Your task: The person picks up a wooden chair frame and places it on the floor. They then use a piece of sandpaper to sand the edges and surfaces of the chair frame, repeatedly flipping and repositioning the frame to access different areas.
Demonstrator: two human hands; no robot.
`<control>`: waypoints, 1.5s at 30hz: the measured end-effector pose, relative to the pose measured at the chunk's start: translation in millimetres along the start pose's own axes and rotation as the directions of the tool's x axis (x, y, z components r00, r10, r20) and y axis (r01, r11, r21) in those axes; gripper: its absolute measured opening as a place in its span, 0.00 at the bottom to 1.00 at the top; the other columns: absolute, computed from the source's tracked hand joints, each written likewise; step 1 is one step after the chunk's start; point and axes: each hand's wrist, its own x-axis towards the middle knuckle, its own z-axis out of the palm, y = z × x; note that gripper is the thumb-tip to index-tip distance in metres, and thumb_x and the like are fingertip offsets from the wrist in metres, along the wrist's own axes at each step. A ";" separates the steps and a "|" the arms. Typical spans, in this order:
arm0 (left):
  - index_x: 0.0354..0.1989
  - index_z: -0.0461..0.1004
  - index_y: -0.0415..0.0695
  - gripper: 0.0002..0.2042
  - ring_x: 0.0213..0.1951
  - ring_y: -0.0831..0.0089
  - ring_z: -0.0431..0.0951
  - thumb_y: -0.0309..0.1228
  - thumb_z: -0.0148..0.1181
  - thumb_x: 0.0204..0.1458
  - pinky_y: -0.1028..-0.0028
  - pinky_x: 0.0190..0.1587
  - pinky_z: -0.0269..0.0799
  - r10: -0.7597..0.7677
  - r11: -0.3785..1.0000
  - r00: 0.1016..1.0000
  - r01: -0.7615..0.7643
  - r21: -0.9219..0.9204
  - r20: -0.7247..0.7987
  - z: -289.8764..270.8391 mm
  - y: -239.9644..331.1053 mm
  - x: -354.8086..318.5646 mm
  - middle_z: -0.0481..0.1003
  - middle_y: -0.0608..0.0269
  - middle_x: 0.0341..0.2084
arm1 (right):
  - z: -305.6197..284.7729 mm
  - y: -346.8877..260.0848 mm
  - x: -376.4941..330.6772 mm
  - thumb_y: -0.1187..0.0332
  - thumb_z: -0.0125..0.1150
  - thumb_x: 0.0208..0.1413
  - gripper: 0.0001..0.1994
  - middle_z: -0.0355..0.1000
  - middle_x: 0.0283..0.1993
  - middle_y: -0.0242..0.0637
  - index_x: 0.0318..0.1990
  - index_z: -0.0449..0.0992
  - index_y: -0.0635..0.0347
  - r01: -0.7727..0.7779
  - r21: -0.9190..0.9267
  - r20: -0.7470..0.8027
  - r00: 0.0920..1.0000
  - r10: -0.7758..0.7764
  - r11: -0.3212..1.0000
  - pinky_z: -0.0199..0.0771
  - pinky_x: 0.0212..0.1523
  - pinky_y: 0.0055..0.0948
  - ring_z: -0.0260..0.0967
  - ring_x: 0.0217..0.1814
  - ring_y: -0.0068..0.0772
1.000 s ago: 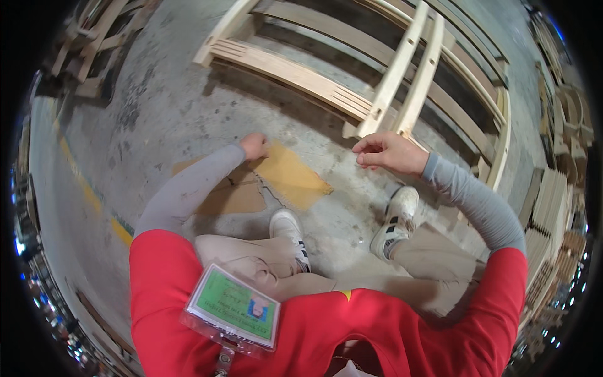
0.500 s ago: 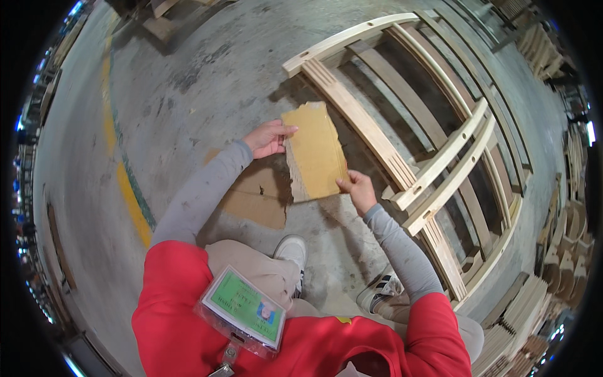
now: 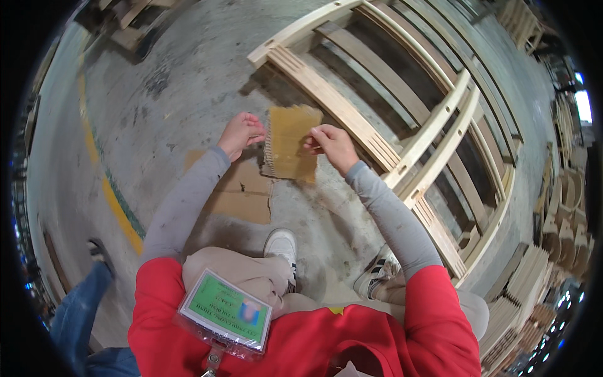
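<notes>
A torn, yellowish-brown piece of cardboard with a ragged top and a corrugated left edge appears between my hands, seemingly lower than they are. My left hand is beside its left edge, fingers loosely bent and apart from it. My right hand overlaps its right edge in the view; the fingers are half curled and do not appear to grip it. Whether the piece rests on the floor or is in the air, I cannot tell. Flatter brown cardboard lies on the concrete below my left forearm.
A slatted wooden frame lies to the right, with two curved rails across it. Stacked wooden parts stand at the far right. A yellow floor line runs at left, near another person's jeans-clad leg.
Both hands have come off the cardboard, which now looks smaller and farther down. The view has shifted slightly, and another person's leg has appeared at lower left.
</notes>
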 end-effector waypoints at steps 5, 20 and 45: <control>0.42 0.58 0.35 0.15 0.34 0.71 0.70 0.20 0.49 0.44 0.76 0.38 0.72 0.020 0.992 0.996 -0.009 0.128 -0.083 43.2 -23.9 3.4 0.62 0.58 0.33 | -10.1 59.8 -16.8 0.64 0.63 0.41 0.16 0.67 0.25 0.35 0.33 0.68 0.67 0.056 -0.250 -0.251 0.961 -0.120 0.967 0.69 0.27 0.22 0.67 0.27 0.24; 0.40 0.65 0.37 0.12 0.35 0.72 0.74 0.28 0.51 0.48 0.73 0.35 0.71 -0.475 0.846 0.788 0.287 0.448 0.392 72.4 -50.7 9.6 0.72 0.61 0.34 | -23.0 124.3 -54.5 0.68 0.54 0.47 0.08 0.69 0.25 0.41 0.33 0.69 0.62 0.074 -0.029 -0.582 0.809 -0.077 0.997 0.65 0.32 0.34 0.67 0.29 0.36; 0.22 0.73 0.38 0.12 0.18 0.83 0.60 0.36 0.57 0.46 0.77 0.20 0.58 -0.435 0.509 0.752 -0.248 0.824 0.495 92.1 -28.3 -31.9 0.66 0.69 0.12 | -25.3 53.1 -74.6 0.57 0.46 0.50 0.13 0.71 0.30 0.40 0.30 0.74 0.53 0.119 -0.786 0.117 0.992 -0.044 0.607 0.55 0.40 0.38 0.67 0.35 0.42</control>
